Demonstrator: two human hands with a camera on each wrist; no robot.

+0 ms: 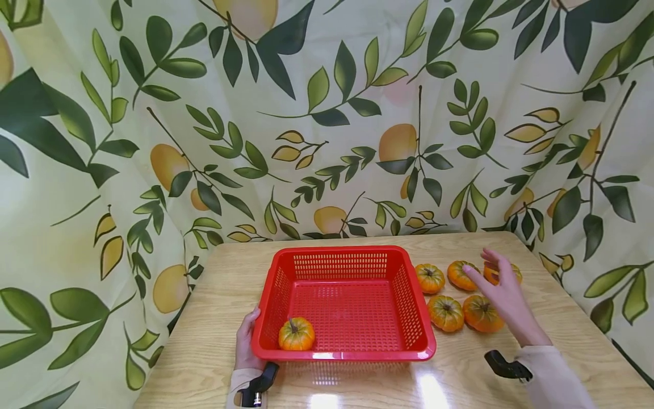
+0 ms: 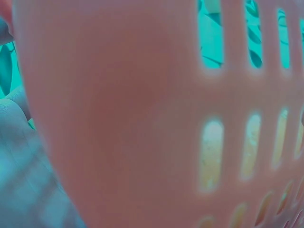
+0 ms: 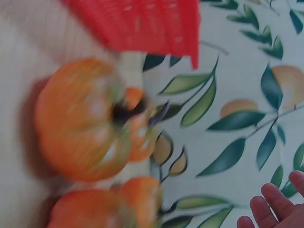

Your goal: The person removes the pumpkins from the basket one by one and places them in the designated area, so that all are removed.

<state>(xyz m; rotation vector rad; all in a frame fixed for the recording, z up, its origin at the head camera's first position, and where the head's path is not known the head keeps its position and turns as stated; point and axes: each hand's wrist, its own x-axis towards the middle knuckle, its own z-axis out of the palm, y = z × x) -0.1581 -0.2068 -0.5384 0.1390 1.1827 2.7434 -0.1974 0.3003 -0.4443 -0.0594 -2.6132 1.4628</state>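
A red plastic basket (image 1: 339, 355) with slotted walls stands on the table. Inside its near left corner sits one small orange pumpkin (image 1: 296, 334). Along the basket's outer left side lies my left hand (image 1: 246, 344), its fingertips touching the wall near the rim; the thumb is hidden. Blurred basket wall (image 2: 128, 109) fills most of the left wrist view. To the right of the basket, several small pumpkins (image 1: 446, 313) rest in two rows. My right hand (image 1: 503, 292) hovers over the right-hand ones with fingers spread, holding nothing. A large near pumpkin (image 3: 78, 123) appears in the right wrist view.
The light wooden table (image 1: 204, 341) extends left of and in front of the basket. A curtain with leaf and fruit prints (image 1: 327, 170) hangs behind the table and along both sides. Black wrist cameras (image 1: 506, 366) are strapped to both wrists.
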